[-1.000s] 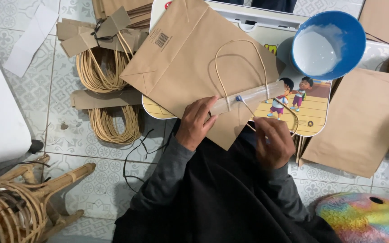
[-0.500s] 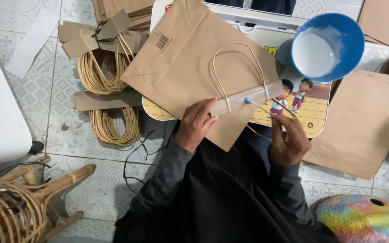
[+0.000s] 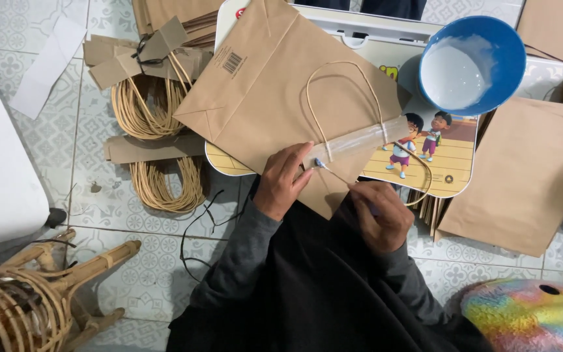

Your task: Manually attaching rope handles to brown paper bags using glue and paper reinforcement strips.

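Left hand [image 3: 283, 181] presses its fingers flat on a brown paper bag [image 3: 281, 98], beside its glued strip [image 3: 358, 141]. Right hand [image 3: 378, 215], fingers clenched on a thin brush [image 3: 335, 172], touches the strip's near end.

Head camera, looking straight down over the sitter's lap

The single view hangs above the brown paper bag [image 3: 275, 91], facing the tiled floor [image 3: 92, 130] almost vertically and close enough that the bag fills the upper middle of the frame. Below the bag the person's own dark sleeves and body enter from the bottom edge; the blue bowl [image 3: 474, 62] sits to the bag's upper right, coiled cord handles [image 3: 148, 114] to its left, a rattan stool [image 3: 27, 300] far down-left. No second view overlaps.
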